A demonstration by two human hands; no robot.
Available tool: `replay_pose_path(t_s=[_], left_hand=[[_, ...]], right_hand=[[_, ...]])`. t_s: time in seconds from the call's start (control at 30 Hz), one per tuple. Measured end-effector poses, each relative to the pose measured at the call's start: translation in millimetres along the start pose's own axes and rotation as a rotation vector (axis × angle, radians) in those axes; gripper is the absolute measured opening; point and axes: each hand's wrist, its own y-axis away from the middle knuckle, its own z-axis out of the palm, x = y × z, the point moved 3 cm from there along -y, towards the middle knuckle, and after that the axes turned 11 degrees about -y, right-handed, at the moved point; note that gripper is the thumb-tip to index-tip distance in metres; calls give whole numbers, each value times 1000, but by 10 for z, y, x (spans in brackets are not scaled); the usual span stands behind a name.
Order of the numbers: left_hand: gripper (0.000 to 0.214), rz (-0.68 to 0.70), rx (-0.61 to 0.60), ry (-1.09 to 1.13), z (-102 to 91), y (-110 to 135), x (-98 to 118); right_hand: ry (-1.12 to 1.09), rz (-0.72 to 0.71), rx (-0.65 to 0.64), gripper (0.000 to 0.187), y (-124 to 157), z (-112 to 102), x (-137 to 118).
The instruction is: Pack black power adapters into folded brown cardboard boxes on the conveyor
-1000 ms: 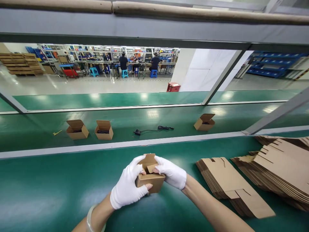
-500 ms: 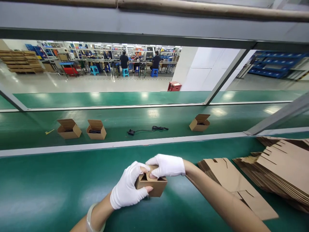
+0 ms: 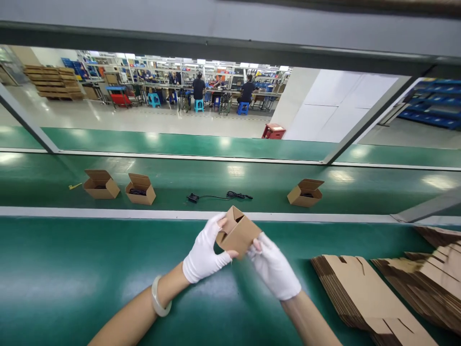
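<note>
The green table (image 3: pixel 72 269) bears the work. To the right of the small carton (image 3: pixel 237 233), stacks of flat blanks (image 3: pixel 360 288) lie on it. The small carton itself is held just above the table, lifted clear and tilted, with its open mouth turned up and away from the person.

The left hand (image 3: pixel 205 252) has its fingers clamped on the carton's left side, with the thumb underneath. The right hand (image 3: pixel 273 266) pinches the lower right corner between thumb and forefinger (both wear white gloves that leave the fingertips bare).

To do this fold well, I judge that the left grip should hold the walls square without crushing them. The right hand should press along the creases, not across a panel, so that the flaps seat flush.

Beyond the small carton, past a pale rail, runs the green belt (image 3: pixel 360 187), and three open boxes stand on it with their lids up.
- **Farther left box:** the box (image 3: pixel 101 184) far to the left shows something dark inside, too small to tell.
- **Nearer left box:** its neighbour (image 3: pixel 140 188), closer to the small carton, holds a dark coil of cable.
- **Right box:** the box (image 3: pixel 305 192) beyond and to the right also shows something dark inside, too small to tell.

The small carton looks empty. Straight beyond it a loose black cable (image 3: pixel 219 196) lies on the belt, in no box.
</note>
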Motion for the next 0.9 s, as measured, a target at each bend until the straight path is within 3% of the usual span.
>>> replay_pose_path(t_s=[0.07, 0.13, 0.27, 0.33, 0.43, 0.53, 0.63, 0.73, 0.83, 0.9], left_hand=[[77, -17, -110, -118, -43, -99, -231], [76, -188, -72, -305, -231, -254, -614], [71, -415, 28, -422, -693, -591, -1412], [64, -464, 10, -419, -832, -699, -1692], [48, -494, -28, -370, -918, -748, -1901], [38, -490, -23, -283, -954, -701, -1917], [44, -471, 32, -150, -996, -635, -1823], [55, -426, 150, 35, -1041, -647, -1648], [59, -345, 307, 215, -1077, -780, -1372], [57, -289, 388, 363, -1069, -900, -1116]], right_hand=[[117, 20, 146, 41, -57, -204, 9], [419, 49, 156, 29, -120, -409, -7], [1019, 79, -97, 32, -220, -581, 58], [1104, 137, -180, 36, -273, -575, 137], [1118, 240, -255, 33, -386, -540, 225], [1127, 289, -309, 26, -488, -531, 233], [1129, 300, -283, 25, -496, -542, 156], [1178, 284, -145, 28, -398, -506, 4], [1185, 151, 61, 32, -289, -356, -191], [1063, 39, 69, 29, -262, -172, -276]])
